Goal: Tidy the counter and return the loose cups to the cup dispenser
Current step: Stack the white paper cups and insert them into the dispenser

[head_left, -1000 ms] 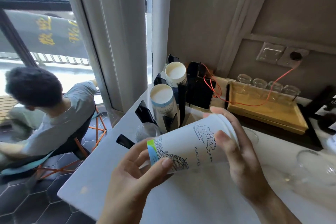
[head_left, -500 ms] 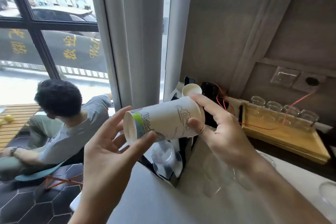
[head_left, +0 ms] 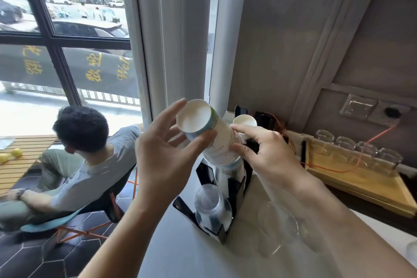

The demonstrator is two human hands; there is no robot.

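A white paper cup [head_left: 209, 133] with printed art is upside down and tilted, its base toward me, its mouth resting over the paper cup stack [head_left: 230, 168] in the black cup dispenser [head_left: 234, 194]. My left hand [head_left: 167, 146] grips the cup near its base with thumb and fingers. My right hand [head_left: 264, 153] pinches its lower side. A stack of clear plastic cups [head_left: 212, 207] fills the dispenser's near slot. Another paper cup stack [head_left: 244, 121] stands in the far slot. A loose clear cup [head_left: 279, 230] lies on the white counter [head_left: 180, 253].
A yellow wooden tray [head_left: 361, 185] with several upturned glasses stands at the right wall, with an orange cable across it. A person sits on a chair [head_left: 74, 214] below the counter's left edge, by the window. Another clear cup edge shows at the far right.
Both hands have carried the paper cup up and over, turning its base toward me, and its mouth now sits over the dispenser's middle stack. The view has tilted upward.
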